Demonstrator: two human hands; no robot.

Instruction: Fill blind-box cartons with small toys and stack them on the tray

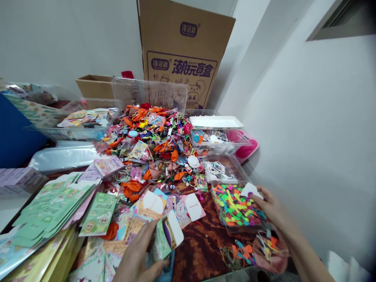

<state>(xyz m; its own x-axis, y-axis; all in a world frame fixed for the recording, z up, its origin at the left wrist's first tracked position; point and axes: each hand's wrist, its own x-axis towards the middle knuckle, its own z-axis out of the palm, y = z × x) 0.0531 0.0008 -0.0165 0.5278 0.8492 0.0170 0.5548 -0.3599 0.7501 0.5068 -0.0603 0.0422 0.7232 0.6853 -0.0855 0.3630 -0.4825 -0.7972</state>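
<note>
"What do we log first?"

"A printed cardboard carton [179,51], then the brown patterned worktop [199,250], a heap of balloons and trinkets [149,141], and a clear plastic tub [235,231] of neon pieces [237,207]."

"And at the hands?"

"Left hand [135,262]: fingers [149,231] clenched on a green folded card [160,243], its long axis tilted up and rightward. Right hand [270,205], the nearer to the tub: fingers [258,196] pinching a white slip [251,190] above it."

bare L hand [138,254], bare R hand [268,205], bare R forearm [308,246], slim fingers [258,194]
</note>
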